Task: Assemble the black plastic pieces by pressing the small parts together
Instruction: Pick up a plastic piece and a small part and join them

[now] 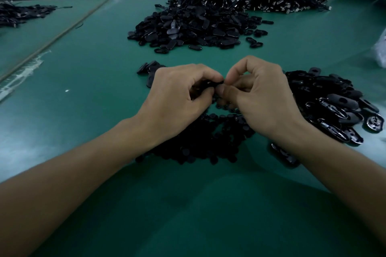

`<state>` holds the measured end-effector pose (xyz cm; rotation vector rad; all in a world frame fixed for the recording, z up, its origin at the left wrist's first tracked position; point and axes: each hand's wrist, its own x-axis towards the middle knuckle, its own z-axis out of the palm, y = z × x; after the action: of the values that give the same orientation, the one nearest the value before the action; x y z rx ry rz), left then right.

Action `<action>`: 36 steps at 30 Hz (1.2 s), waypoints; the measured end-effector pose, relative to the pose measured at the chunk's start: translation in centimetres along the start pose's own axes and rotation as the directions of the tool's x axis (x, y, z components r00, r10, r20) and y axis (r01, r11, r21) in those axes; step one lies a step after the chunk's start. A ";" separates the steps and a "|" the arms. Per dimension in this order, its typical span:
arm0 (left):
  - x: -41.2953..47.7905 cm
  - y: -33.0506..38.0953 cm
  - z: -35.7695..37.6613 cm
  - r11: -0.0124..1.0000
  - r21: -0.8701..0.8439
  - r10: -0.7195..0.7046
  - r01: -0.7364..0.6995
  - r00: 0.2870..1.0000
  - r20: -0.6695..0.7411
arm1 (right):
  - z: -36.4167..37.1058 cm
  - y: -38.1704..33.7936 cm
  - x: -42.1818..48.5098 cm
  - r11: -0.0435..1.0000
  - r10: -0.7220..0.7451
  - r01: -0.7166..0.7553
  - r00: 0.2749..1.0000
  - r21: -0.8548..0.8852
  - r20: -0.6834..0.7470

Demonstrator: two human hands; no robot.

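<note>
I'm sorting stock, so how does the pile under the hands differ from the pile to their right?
The near pile holds small, round, matt pieces; the right pile holds larger, elongated shells, some glossy. The near pile is partly covered by the left hand and right hand, which pinch a small piece; the right pile lies mostly uncovered. Both are black plastic on the green table.

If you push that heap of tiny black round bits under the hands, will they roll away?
They'd probably slide and scatter, not roll: the round bits look flat, lying loose on the smooth green table. Likely light too: the left hand and right hand pinch a small black piece with just fingertips.
</note>
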<state>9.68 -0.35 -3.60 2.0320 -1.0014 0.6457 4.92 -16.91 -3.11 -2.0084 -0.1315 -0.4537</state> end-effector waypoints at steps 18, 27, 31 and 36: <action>0.0 -0.8 -0.3 0.909 -0.306 -0.230 0.284 0.952 0.200 | -0.5 0.7 0.4 0.975 -0.113 0.119 0.993 -0.188 0.047; 0.4 -1.8 -0.4 0.694 -0.527 -0.425 0.491 0.870 0.250 | -0.6 1.4 0.9 0.990 -0.092 0.097 0.995 -0.106 0.049; 0.4 -1.9 -0.3 0.696 -0.521 -0.421 0.494 0.868 0.262 | -0.6 1.4 0.9 0.992 -0.073 0.078 0.996 -0.102 0.051; 0.5 -1.8 -0.4 0.729 -0.493 -0.410 0.476 0.879 0.243 | -0.5 1.1 1.0 0.991 -0.048 0.054 0.998 -0.120 0.049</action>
<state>11.43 0.52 -3.73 1.7054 -0.6164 -0.0311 6.02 -17.92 -3.46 -2.1397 -0.1881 -0.4570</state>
